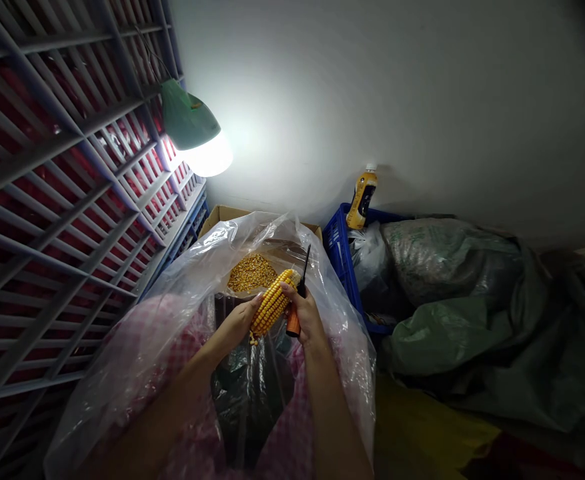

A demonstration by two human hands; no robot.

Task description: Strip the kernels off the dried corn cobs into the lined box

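Note:
A yellow corn cob (271, 308), full of kernels, is held at a slant between my two hands. My left hand (245, 317) is closed on its left side near the lower end. My right hand (306, 313) pinches the upper right of the cob and also grips a screwdriver (293, 323) with an orange and black handle, its dark thin shaft pointing up. Beneath the hands a clear plastic bag (342, 337) spreads over my lap. A heap of loose corn kernels (252, 272) lies inside the bag, just beyond the cob.
Stacked plastic crates (82, 140) rise on the left, with a lit lamp (192, 127) hanging from them. A cardboard box (229, 213) stands behind the bag. To the right are a blue basket (339, 257), a yellow drink bottle (361, 198) and bulky sacks (452, 267) along the wall.

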